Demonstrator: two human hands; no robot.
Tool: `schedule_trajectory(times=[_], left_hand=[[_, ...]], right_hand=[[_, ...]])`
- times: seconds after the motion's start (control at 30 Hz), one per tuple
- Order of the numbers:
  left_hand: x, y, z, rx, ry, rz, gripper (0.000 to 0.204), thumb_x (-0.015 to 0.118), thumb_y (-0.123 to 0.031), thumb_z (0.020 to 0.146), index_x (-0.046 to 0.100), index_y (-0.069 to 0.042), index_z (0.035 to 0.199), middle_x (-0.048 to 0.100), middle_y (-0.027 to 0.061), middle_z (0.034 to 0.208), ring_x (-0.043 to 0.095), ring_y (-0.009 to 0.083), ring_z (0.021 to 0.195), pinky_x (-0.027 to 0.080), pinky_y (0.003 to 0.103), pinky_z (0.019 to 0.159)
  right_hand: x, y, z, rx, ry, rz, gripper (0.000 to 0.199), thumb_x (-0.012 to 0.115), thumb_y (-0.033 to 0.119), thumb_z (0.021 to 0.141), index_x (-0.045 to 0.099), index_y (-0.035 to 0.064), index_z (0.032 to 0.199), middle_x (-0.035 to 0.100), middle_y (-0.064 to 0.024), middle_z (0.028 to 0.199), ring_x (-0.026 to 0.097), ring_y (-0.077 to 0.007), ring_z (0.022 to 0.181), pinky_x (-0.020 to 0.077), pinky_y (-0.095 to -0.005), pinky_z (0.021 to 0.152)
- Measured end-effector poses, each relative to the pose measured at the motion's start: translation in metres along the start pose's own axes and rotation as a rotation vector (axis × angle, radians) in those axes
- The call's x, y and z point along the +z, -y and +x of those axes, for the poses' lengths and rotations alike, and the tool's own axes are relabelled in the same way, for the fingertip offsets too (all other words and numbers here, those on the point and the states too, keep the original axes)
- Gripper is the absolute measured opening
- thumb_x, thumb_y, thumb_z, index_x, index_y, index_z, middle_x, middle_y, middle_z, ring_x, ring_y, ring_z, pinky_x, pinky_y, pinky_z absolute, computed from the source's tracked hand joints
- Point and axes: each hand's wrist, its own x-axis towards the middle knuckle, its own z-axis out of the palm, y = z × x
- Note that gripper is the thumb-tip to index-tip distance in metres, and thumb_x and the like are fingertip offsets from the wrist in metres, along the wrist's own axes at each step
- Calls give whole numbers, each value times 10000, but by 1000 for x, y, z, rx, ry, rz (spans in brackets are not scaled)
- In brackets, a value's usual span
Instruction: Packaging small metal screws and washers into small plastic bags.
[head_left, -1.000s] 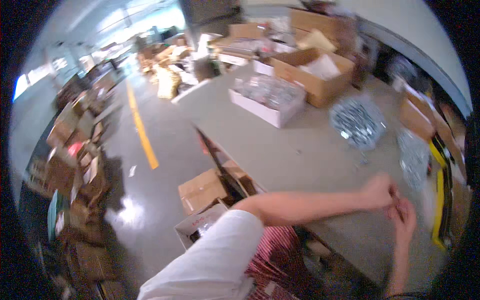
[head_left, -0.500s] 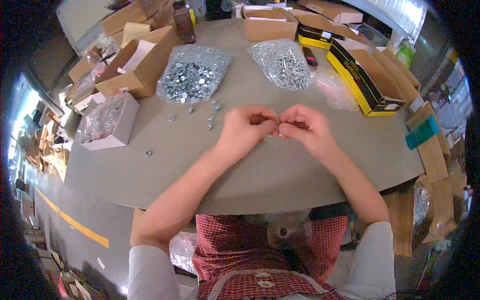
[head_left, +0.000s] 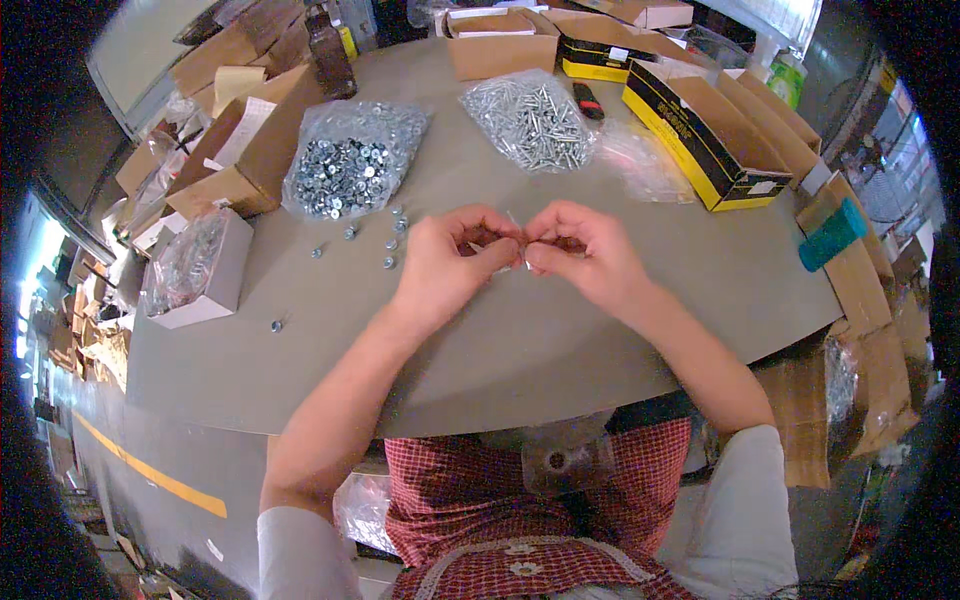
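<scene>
My left hand (head_left: pixel 447 262) and my right hand (head_left: pixel 588 250) meet fingertip to fingertip over the middle of the table. Both are closed in a pinch on what looks like a small clear plastic bag (head_left: pixel 513 217); only slivers of it show, and the fingers hide the rest. Left of my left hand lie several loose metal nuts (head_left: pixel 389 262), one (head_left: pixel 277 326) of them farther off. Beyond them sits a large clear bag of small metal fasteners (head_left: pixel 345 170). A clear bag of screws (head_left: pixel 535 122) lies past my hands, with flat clear plastic bags (head_left: pixel 648 165) to its right.
A white box of bagged parts (head_left: pixel 200 275) and an open cardboard box (head_left: pixel 245 150) stand at the left. Black-and-yellow boxes (head_left: pixel 690 140) line the far right, near a red-and-black tool (head_left: pixel 588 101). A teal roll (head_left: pixel 832 235) lies on cardboard at the right edge.
The view has shifted, so the table's things sit a little farther left. My hands stay pinched together, with hardly any change in their grip.
</scene>
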Motion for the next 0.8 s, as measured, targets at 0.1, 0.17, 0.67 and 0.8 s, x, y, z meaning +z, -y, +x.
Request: schedule_trajectory(times=[0.1,0.17,0.67,0.8], left_hand=[[0,-5,0,-6,-1,57,122,673,-45,859,670,15,964,703,77,864,656,135,774,517,262,714],[0,-5,0,-13,6,97,121,673,-44,859,667,16,963,702,76,861,657,136,772,518,261,714],[7,0,-7,88,-32,322,97,654,-52,843,693,-27,928,695,15,827,622,81,738,506,253,669],[10,-6,-7,93,-60,364,87,661,-71,856,694,-28,926,695,23,801,622,78,725,506,252,660]], right_hand=[[2,-5,1,-49,-48,-21,140,691,50,847,626,24,968,699,-68,835,666,-125,746,539,-279,678],[2,-6,0,-52,-47,-16,145,691,47,845,627,23,973,700,-68,831,668,-124,749,540,-277,680],[8,-7,-1,-202,-63,-309,214,684,138,842,613,55,1026,696,-113,922,699,-262,833,549,-383,746],[3,-8,-1,-194,-93,-316,148,627,142,872,609,61,994,688,-140,871,687,-318,783,537,-401,694]])
